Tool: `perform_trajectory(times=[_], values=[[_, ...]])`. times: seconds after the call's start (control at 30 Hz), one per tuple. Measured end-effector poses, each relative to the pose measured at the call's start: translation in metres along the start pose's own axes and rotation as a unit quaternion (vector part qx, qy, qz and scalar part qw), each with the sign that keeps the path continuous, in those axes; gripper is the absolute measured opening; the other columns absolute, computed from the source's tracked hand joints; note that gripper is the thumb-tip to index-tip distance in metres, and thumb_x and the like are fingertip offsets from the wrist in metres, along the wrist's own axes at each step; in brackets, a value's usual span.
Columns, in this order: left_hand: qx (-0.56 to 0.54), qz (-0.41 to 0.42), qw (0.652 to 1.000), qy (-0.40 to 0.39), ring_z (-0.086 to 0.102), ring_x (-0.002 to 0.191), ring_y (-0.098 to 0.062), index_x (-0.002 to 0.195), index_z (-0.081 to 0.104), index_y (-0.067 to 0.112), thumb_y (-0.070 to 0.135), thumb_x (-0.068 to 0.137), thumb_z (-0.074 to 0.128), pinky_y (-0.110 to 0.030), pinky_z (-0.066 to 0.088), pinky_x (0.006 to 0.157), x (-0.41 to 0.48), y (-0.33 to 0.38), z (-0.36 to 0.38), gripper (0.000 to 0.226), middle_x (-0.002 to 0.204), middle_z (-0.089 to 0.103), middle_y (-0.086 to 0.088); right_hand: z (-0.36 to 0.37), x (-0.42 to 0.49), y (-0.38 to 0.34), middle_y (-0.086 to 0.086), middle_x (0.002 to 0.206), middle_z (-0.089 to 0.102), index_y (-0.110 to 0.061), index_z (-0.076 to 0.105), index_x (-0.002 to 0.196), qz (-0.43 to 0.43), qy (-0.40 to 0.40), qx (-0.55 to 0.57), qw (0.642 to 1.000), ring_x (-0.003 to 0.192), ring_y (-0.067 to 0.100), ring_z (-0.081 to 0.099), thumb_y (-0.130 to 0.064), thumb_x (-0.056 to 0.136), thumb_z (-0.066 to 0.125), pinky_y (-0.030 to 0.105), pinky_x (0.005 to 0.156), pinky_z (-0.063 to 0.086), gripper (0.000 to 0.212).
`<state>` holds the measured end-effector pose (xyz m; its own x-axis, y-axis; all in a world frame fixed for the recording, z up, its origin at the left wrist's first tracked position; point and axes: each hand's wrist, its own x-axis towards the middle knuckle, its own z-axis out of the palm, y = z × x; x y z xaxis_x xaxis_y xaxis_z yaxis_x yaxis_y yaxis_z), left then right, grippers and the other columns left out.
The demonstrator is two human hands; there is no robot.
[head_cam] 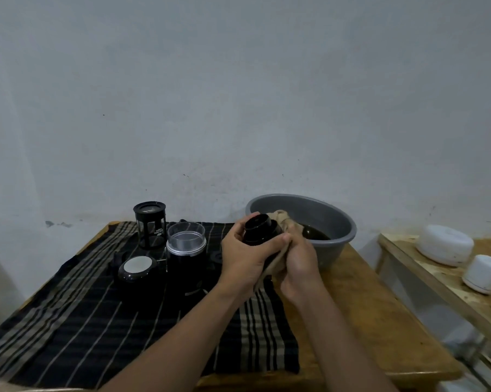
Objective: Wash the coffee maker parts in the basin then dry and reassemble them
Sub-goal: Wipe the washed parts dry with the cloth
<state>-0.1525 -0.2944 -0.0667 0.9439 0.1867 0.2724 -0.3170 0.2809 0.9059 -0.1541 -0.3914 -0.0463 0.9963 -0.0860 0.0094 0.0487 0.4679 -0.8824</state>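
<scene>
Drying up: one held, four parked

Centre frame — left hand (247, 256) grips one black part (259, 229), right hand (298, 264) clutches one beige rag (282, 219) against it, at the grey basin (331, 222)'s left rim. Left, on the striped mat (69, 321): beaker (150, 224), clear-topped canister (185, 250), round lid (137, 267); a fourth piece (217, 257) sits half-hidden behind the left hand.

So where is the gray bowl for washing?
In the head view the gray basin sits at the far right of the wooden table, just behind the person's right hand and right of the striped cloth.
</scene>
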Motion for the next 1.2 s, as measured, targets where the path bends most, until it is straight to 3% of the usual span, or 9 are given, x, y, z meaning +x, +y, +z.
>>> perform_trajectory(times=[0.13, 0.23, 0.33, 0.53, 0.7, 0.83, 1.03, 1.1, 1.2], values=[[0.178, 0.109, 0.977, -0.047, 0.066, 0.116, -0.005, 0.141, 0.054, 0.022, 0.01, 0.059, 0.099, -0.025, 0.055, 0.097, 0.001, 0.001, -0.013, 0.094, 0.122, 0.07, 0.007, -0.017, -0.007, -0.015, -0.007, 0.094, 0.071, -0.015, 0.065, 0.106, -0.266, -0.044, -0.185, 0.945, 0.087, 0.002, 0.067, -0.021, 0.106, 0.047, 0.026, 0.077, 0.054, 0.018], [0.21, 0.143, 0.964, -0.071, 0.07, 0.108, -0.009, 0.137, 0.058, 0.015, 0.005, 0.061, 0.094, -0.029, 0.057, 0.092, 0.004, 0.001, -0.017, 0.084, 0.115, 0.074, 0.005, -0.025, -0.013, -0.017, -0.007, 0.129, 0.056, -0.021, 0.062, 0.126, -0.364, -0.161, -0.442, 0.804, 0.113, 0.0, 0.057, -0.025, 0.105, 0.05, 0.013, 0.095, 0.045, 0.024], [0.273, 0.143, 0.948, -0.076, 0.067, 0.114, -0.004, 0.148, 0.051, 0.017, 0.019, 0.063, 0.089, -0.032, 0.057, 0.098, 0.007, 0.0, -0.017, 0.093, 0.12, 0.072, 0.009, -0.024, -0.019, -0.012, -0.007, 0.127, 0.045, -0.011, 0.062, 0.112, -0.428, -0.106, -0.548, 0.711, 0.102, -0.004, 0.052, -0.023, 0.105, 0.049, 0.001, 0.085, 0.038, 0.019], [0.33, 0.117, 0.931, -0.099, 0.066, 0.114, -0.006, 0.15, 0.048, 0.02, 0.04, 0.05, 0.09, -0.023, 0.055, 0.094, 0.002, 0.004, -0.015, 0.111, 0.121, 0.07, 0.01, -0.024, -0.03, -0.009, -0.01, 0.128, 0.051, -0.025, 0.067, 0.106, -0.327, -0.143, -0.366, 0.859, 0.111, 0.006, 0.058, -0.012, 0.103, 0.052, 0.013, 0.09, 0.047, 0.02], [0.394, 0.13, 0.901, -0.123, 0.068, 0.108, -0.005, 0.15, 0.046, 0.02, 0.047, 0.054, 0.088, -0.032, 0.056, 0.095, 0.008, 0.007, -0.018, 0.109, 0.114, 0.073, 0.012, -0.025, -0.026, -0.013, -0.023, 0.153, 0.036, -0.058, 0.058, 0.106, -0.306, -0.174, -0.446, 0.823, 0.133, -0.007, 0.044, -0.029, 0.105, 0.05, 0.017, 0.106, 0.041, 0.03], [0.385, 0.087, 0.915, -0.087, 0.07, 0.101, -0.007, 0.128, 0.06, 0.036, 0.048, 0.052, 0.088, -0.039, 0.06, 0.086, 0.007, -0.003, -0.021, 0.082, 0.105, 0.074, 0.014, -0.024, -0.021, -0.018, -0.016, 0.132, 0.055, -0.031, 0.064, 0.107, -0.255, -0.148, -0.462, 0.836, 0.115, -0.004, 0.056, -0.028, 0.103, 0.053, 0.005, 0.087, 0.045, 0.012], [0.294, -0.055, 0.95, -0.09, 0.062, 0.112, -0.008, 0.131, 0.055, 0.023, 0.028, 0.057, 0.097, -0.033, 0.056, 0.097, -0.014, -0.006, -0.025, 0.085, 0.122, 0.063, 0.01, -0.034, -0.019, -0.007, 0.012, 0.101, 0.077, -0.011, 0.077, 0.097, -0.075, -0.084, -0.173, 0.978, 0.101, 0.024, 0.072, -0.025, 0.106, 0.046, 0.038, 0.087, 0.056, 0.035], [0.259, -0.133, 0.953, -0.087, 0.058, 0.114, -0.012, 0.134, 0.046, 0.023, 0.029, 0.066, 0.096, -0.029, 0.055, 0.093, -0.014, 0.001, -0.025, 0.085, 0.126, 0.056, 0.006, -0.037, -0.019, -0.004, 0.01, 0.091, 0.076, -0.01, 0.076, 0.09, -0.104, -0.027, -0.211, 0.971, 0.092, 0.023, 0.072, -0.029, 0.106, 0.047, 0.036, 0.081, 0.056, 0.038], [0.1, -0.321, 0.94, -0.06, 0.069, 0.098, -0.02, 0.137, 0.044, 0.014, 0.053, 0.082, 0.079, -0.027, 0.058, 0.06, -0.018, 0.008, -0.021, 0.076, 0.119, 0.067, -0.006, -0.042, -0.023, -0.001, 0.008, 0.087, 0.074, -0.011, 0.072, 0.094, -0.124, -0.024, -0.318, 0.94, 0.078, 0.014, 0.071, -0.031, 0.105, 0.048, 0.023, 0.062, 0.054, 0.034]])
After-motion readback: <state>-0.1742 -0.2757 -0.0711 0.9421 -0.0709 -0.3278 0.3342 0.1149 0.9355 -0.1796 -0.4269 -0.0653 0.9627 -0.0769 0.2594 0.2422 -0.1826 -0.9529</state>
